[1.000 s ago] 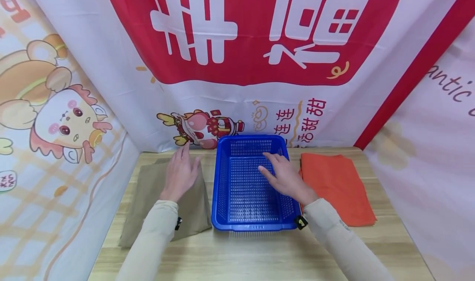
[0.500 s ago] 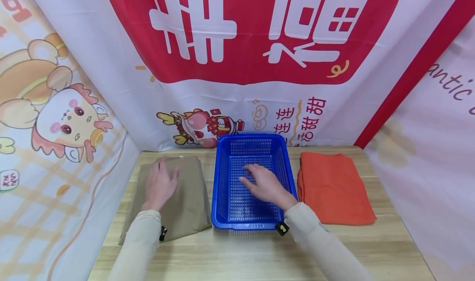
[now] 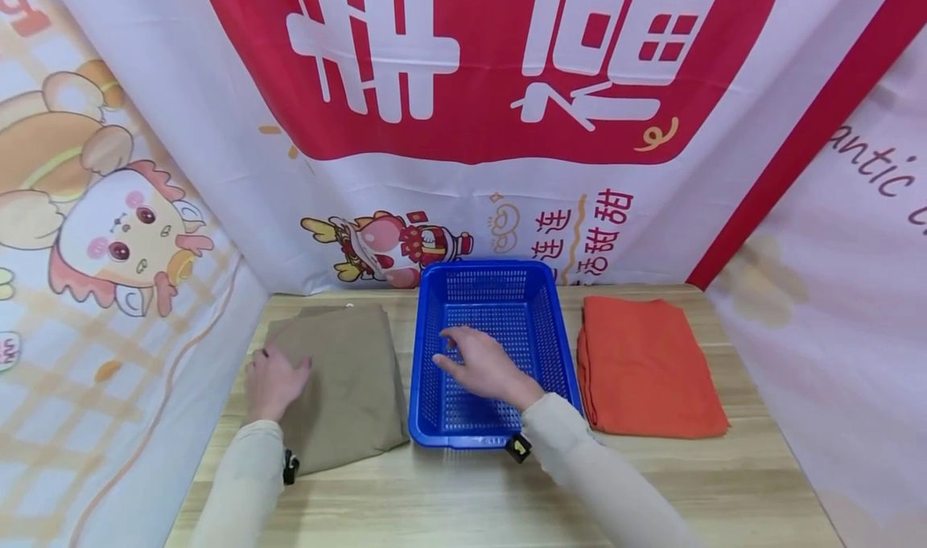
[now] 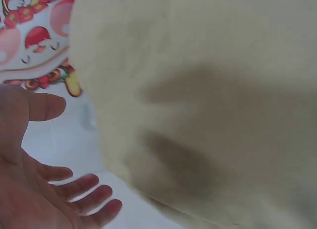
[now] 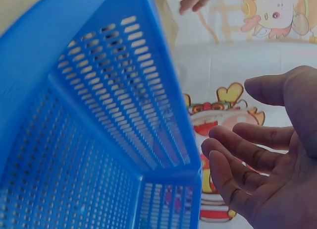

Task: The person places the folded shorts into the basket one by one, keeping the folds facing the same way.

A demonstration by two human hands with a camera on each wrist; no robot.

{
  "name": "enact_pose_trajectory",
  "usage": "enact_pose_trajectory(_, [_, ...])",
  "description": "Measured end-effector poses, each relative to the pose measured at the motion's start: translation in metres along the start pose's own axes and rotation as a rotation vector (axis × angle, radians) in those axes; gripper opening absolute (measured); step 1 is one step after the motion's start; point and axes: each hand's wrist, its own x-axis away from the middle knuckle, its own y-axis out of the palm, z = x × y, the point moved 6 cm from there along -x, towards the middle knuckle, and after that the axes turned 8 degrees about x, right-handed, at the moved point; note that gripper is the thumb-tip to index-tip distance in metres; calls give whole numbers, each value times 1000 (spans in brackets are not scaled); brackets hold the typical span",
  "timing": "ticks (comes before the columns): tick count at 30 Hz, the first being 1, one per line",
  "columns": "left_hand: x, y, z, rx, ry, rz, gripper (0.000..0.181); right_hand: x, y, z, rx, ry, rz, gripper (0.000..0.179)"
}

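Note:
A folded khaki cloth item (image 3: 348,379), its exact kind not clear, lies on the left side of the table. Over its left edge is my left hand (image 3: 273,383), fingers loosely bent and holding nothing; the left wrist view shows a gap between the fingers and the cloth. A blue plastic basket (image 3: 495,442) with perforated walls stands in the middle. My right hand (image 3: 484,364) hovers above the basket, its fingers relaxed and thumb apart, with nothing in it. To the right of the basket lies a folded orange cloth (image 3: 652,367).
The wooden table (image 3: 463,500) backs onto a white and red printed curtain (image 3: 478,186). Printed fabric walls (image 3: 145,355) also close in the left and right sides. The basket stands upright between the two cloths.
Both hands have moved left: my left hand from the middle of the khaki cloth to its left edge, my right hand from the basket's right side across its inside. The cloths stay put.

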Motion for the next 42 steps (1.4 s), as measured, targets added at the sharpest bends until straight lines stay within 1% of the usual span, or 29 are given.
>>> enact_pose_trajectory(4, [2, 4, -20, 13, -91, -65, 92, -8, 5, -15, -27, -14, -12, 47])
enact_pose_trajectory(8, [7, 11, -37, 16, -198, -133, 99, -16, 11, -31, -52, -20, -21, 46])
enact_pose_trajectory(10, [9, 15, -45, 23, -239, -148, 100, -20, 16, -38, -65, -25, -23, 46])
enact_pose_trajectory(12, [11, 19, -51, 37, -261, -150, 100, -24, 21, -44, -89, -20, -32, 46])
enact_pose_trajectory(17, [13, 25, -63, 28, -283, -126, 99, -35, 36, -57, -146, 25, -68, 49])
enact_pose_trajectory(22, [12, 31, -74, 32, -310, -111, 95, -47, 53, -68, -144, 58, -78, 56])
enact_pose_trajectory(25, [11, 31, -80, 47, -319, -112, 95, -55, 67, -72, -166, 113, -106, 60])
enact_pose_trajectory(28, [12, 30, -83, 63, -324, -117, 95, -61, 80, -75, -182, 175, -131, 63])
enact_pose_trajectory(30, [14, 28, -85, 66, -326, -115, 94, -64, 87, -77, -169, 205, -141, 65])
enact_pose_trajectory(33, [17, 26, -86, 62, -325, -115, 94, -68, 93, -79, -141, 221, -141, 60])
enact_pose_trajectory(35, [18, 24, -88, 58, -325, -116, 94, -69, 96, -80, -122, 220, -134, 50])
enact_pose_trajectory(37, [19, 22, -89, 60, -328, -120, 93, -70, 101, -81, -141, 235, -132, 41])
enact_pose_trajectory(40, [20, 19, -92, 63, -334, -129, 92, -70, 110, -82, -186, 278, -141, 41])
enact_pose_trajectory(42, [20, 18, -94, 67, -336, -139, 93, -68, 117, -82, -230, 327, -151, 50])
